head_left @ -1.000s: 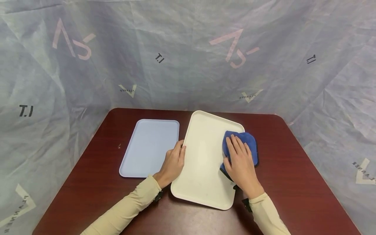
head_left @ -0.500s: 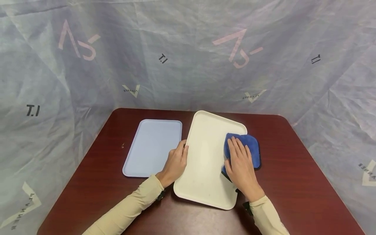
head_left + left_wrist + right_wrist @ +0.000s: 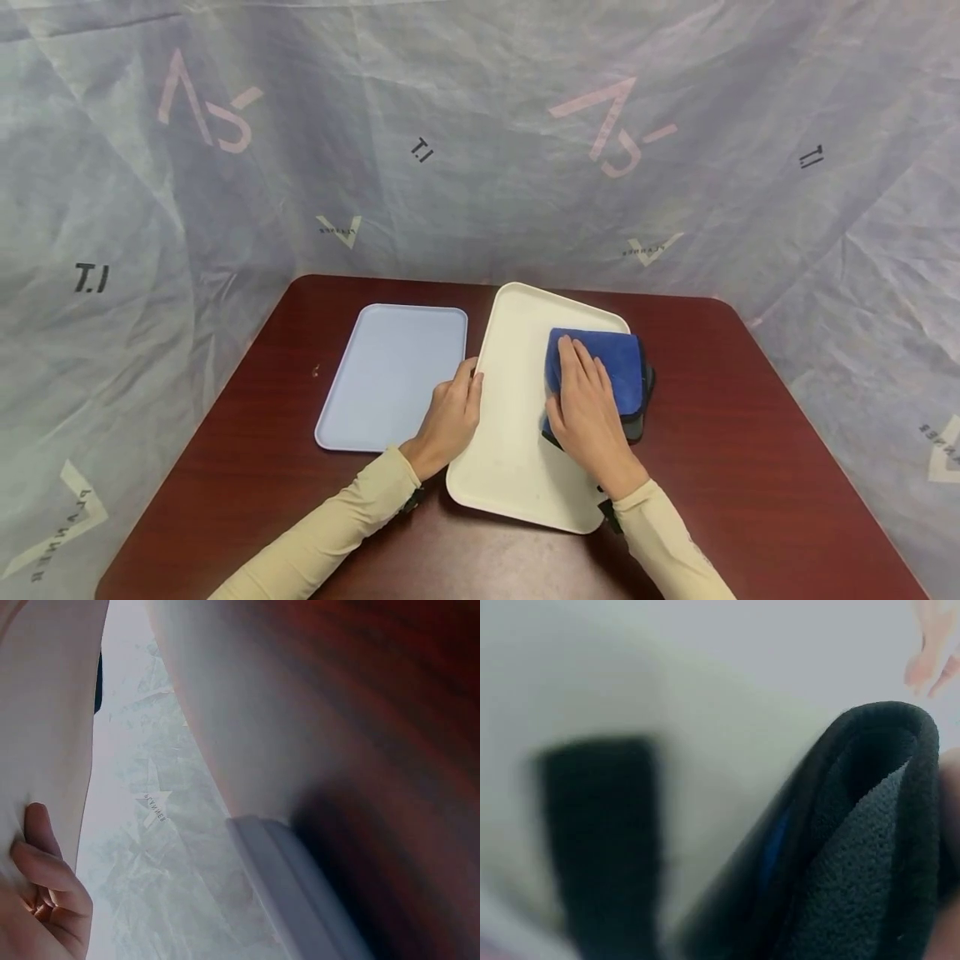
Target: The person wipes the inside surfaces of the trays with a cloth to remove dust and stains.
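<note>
A cream tray (image 3: 517,417) stands at a slant over the table in the head view, its left side raised. My left hand (image 3: 450,415) grips that left edge, thumb on the rim; in the left wrist view its fingers (image 3: 52,877) curl against the tray's underside. On the tray's right half lies a folded blue cloth (image 3: 618,367) with a black border. My right hand (image 3: 588,417) presses flat on it, fingers extended. The right wrist view gives the cloth's grey inner side (image 3: 855,870), looped in a fold.
Left of the cream tray, a light blue tray (image 3: 390,375) lies flat on the dark red table (image 3: 720,467). A grey printed sheet (image 3: 480,167) hangs around the back and sides. A dark strap end (image 3: 604,840) shows blurred in the right wrist view.
My right hand has slid left and slightly up across the cream tray, carrying the cloth with it; the cloth's grey underside now peeks out at its right. My left hand keeps its hold.
</note>
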A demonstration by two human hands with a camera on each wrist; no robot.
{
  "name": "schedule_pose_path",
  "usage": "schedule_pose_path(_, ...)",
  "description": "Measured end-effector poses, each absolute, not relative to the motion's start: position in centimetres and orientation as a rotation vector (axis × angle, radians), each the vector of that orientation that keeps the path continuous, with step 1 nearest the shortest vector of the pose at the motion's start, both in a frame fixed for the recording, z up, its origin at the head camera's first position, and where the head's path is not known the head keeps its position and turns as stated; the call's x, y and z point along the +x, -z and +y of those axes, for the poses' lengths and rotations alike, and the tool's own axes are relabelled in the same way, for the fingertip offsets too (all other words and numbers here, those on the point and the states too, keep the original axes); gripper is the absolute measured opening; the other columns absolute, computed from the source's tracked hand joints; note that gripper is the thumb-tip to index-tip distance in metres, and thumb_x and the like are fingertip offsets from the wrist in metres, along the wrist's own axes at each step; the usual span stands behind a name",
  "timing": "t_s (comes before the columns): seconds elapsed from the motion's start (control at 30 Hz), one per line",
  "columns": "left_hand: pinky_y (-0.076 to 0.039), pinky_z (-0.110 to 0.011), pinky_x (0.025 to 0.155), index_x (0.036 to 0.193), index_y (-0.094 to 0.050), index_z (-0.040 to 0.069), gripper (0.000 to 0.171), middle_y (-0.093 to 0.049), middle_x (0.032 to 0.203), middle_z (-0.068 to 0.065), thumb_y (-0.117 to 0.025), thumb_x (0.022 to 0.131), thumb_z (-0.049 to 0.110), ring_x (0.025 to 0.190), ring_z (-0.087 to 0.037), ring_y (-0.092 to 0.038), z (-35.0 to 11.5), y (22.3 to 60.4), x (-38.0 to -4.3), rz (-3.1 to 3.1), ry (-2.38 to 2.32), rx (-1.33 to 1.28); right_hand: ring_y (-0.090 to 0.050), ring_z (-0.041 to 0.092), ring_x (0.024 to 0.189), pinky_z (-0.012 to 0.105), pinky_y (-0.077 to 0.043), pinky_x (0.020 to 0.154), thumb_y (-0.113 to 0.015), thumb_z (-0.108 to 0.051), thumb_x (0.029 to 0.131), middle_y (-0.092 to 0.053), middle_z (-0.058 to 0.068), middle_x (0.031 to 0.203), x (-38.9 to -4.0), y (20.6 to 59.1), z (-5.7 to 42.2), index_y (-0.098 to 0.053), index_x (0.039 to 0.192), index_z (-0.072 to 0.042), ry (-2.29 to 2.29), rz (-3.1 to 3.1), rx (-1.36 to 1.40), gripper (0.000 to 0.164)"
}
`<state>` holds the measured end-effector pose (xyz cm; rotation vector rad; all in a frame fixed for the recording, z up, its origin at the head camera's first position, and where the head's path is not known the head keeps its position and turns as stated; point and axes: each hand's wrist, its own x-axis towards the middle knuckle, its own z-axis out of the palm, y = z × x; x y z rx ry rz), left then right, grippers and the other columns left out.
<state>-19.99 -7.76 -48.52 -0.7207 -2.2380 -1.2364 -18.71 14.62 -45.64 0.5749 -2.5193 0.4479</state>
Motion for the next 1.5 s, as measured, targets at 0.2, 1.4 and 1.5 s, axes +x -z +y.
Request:
schedule_pose_path(0.2,-0.049,-0.019,0.054,0.133,-0.050,-0.003,0.033,-0.066,0.077,-0.006,-0.036,0.110,0.016,0.062,-0.006,-0.063,-7.7,48.6,-19.9,-2.232,1.229,-0.721,-0.028,0.033,0.147,0.057,-0.021,0.115,-0.057,-0.010,0.091,-0.036,0.020,0.156,-19.3,44.7,12.4,-0.023,0.155,0.004,-0.401,-2.489,0.644,0.074)
schedule_pose_path(1.4,-0.054,-0.017,0.060,0.132,-0.051,-0.003,0.032,-0.072,0.098,-0.018,-0.037,0.109,0.014,0.078,-0.014,-0.072,-7.3,48.5,-19.3,-2.228,1.245,-0.753,-0.024,0.032,0.149,0.056,-0.022,0.116,-0.060,-0.015,0.093,-0.029,0.017,0.160,-18.9,43.6,9.8,-0.031,0.154,0.000,-0.225,-2.459,0.788,0.069)
schedule_pose_path(1.5,-0.054,-0.018,0.061,0.132,-0.051,-0.003,0.032,-0.073,0.097,-0.017,-0.037,0.109,0.015,0.078,-0.013,-0.072,-7.4,48.4,-19.3,-2.223,1.242,-0.757,-0.025,0.032,0.148,0.056,-0.023,0.116,-0.061,-0.015,0.092,-0.031,0.017,0.159,-18.8,43.7,10.2,-0.033,0.153,0.000,-0.225,-2.446,0.786,0.069)
